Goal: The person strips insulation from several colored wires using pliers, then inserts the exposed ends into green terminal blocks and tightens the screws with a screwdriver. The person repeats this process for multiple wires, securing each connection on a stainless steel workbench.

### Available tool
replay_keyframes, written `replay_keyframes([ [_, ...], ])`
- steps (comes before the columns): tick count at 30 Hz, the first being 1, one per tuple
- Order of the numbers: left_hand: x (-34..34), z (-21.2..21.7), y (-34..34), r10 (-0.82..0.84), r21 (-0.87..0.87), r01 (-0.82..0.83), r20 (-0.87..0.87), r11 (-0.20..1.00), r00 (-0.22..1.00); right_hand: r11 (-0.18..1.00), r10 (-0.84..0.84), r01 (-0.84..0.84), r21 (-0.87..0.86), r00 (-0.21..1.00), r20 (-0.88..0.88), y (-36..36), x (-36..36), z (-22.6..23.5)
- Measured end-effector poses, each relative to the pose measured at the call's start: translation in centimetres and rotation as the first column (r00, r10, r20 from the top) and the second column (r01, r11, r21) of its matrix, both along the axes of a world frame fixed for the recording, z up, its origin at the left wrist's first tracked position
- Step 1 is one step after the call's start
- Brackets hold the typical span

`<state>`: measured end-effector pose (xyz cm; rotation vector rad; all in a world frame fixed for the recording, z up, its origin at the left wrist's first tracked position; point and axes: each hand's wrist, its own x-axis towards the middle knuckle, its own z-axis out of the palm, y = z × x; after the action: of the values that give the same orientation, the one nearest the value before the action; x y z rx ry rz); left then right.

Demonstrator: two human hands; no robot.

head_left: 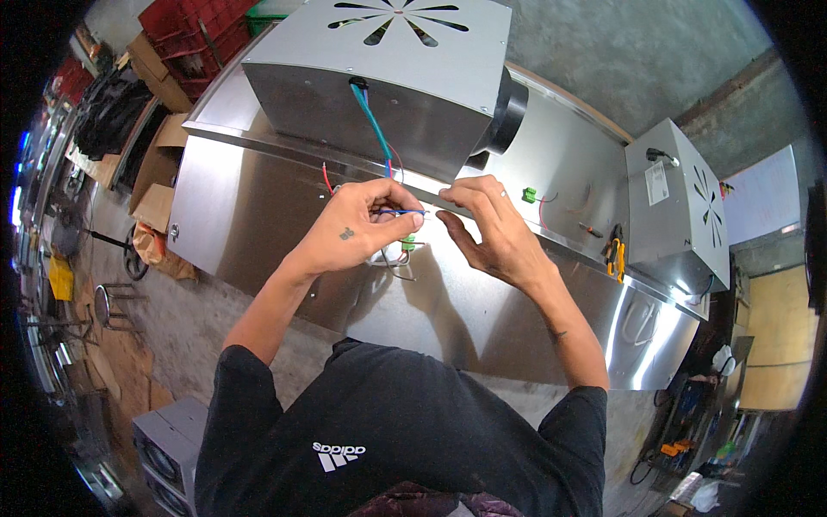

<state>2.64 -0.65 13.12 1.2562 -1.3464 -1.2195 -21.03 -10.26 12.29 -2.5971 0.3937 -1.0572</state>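
My left hand point(357, 222) pinches a thin blue wire point(401, 211) between thumb and fingers, its bare end pointing right. Just beyond that end is my right hand point(495, 226), thumb and fingers apart with nothing visible between them. Below the left fingertips sits a green terminal connector point(408, 245) with dark wires by it, partly hidden by the hand. A teal cable point(372, 121) drops toward my hands from a grey metal box point(370, 69) with petal-shaped vents. A red wire point(326, 177) sticks up beside my left hand.
The work lies on a long shiny metal surface point(241, 207). Toward the right are another green connector point(529, 196), a small screwdriver point(591, 231), orange-handled cutters point(616, 258) and a second grey vented box point(676, 207). A black round duct collar point(510, 112) juts from the first box.
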Motion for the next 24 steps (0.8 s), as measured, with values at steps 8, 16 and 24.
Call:
replay_keyframes([
  [8, -0.2, -0.2, -0.2, -0.002, -0.003, 0.002, -0.005, 1.0, 1.0, 0.972, -0.065, 0.028, 0.235, 0.986, 0.152, 2.2, 1.0, -1.1],
  [16, -0.1, 0.0, -0.2, -0.019, 0.029, 0.02, -0.044, 0.999, 0.999, 0.999, -0.02, 0.016, 0.052, 0.997, 0.069, 2.4, 0.9, -0.3],
  [24, 0.8, 0.8, -0.4, -0.147, 0.07, 0.156, -0.119, 0.985, 0.982, 0.931, 0.008, -0.075, -0.357, 0.983, -0.186, 1.0, -0.2, 1.0],
])
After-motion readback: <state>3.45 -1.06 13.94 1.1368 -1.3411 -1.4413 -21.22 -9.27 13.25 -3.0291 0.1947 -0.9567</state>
